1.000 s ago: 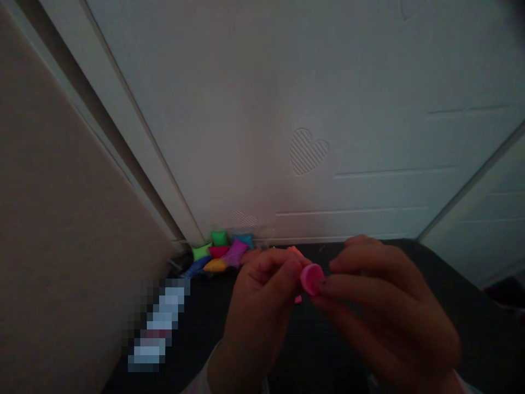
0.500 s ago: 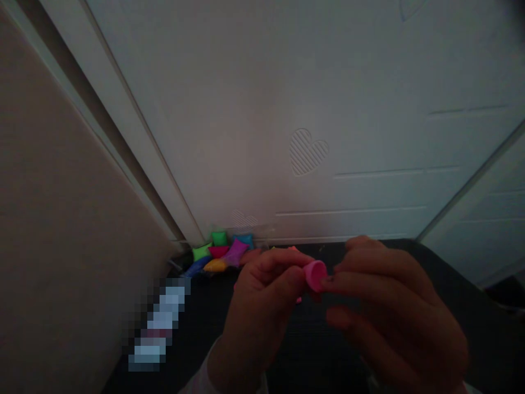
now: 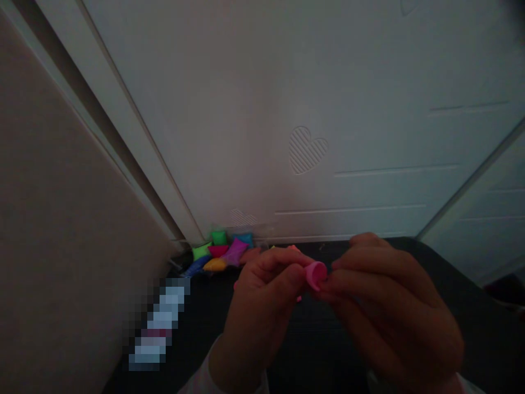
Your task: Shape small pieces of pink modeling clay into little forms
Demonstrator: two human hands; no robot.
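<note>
Pinching the small pink cup (image 3: 315,275), the left hand (image 3: 258,303) holds it from its nine o'clock side between thumb and forefinger, with the other fingers curled in behind. The right hand (image 3: 396,306) meets the cup at about four o'clock. Its thumb, which hangs apart from the cup half a second ago, is now up at the lower rim, close against the forefinger, so the wall there seems to be nipped between the two. That puts both hands on the cup, one steadying and the other working the edge, as far as I can judge; the material looks like soft modelling clay.

Both wrists come in low, the left from seven o'clock and the right from five. The right hand's knuckles arch upward, and its remaining fingers bend over the forefinger. The cup hangs above the black table (image 3: 320,345), its mouth tilted toward two o'clock.

Just past the left thumb, a little pink scrap (image 3: 298,299) lies partly hidden. Farther off, toward ten o'clock, brightly coloured packets (image 3: 215,265) lie heaped in clear plastic. Behind everything, at twelve o'clock, rises a white panel (image 3: 229,120) with an embossed heart (image 3: 305,150).
</note>
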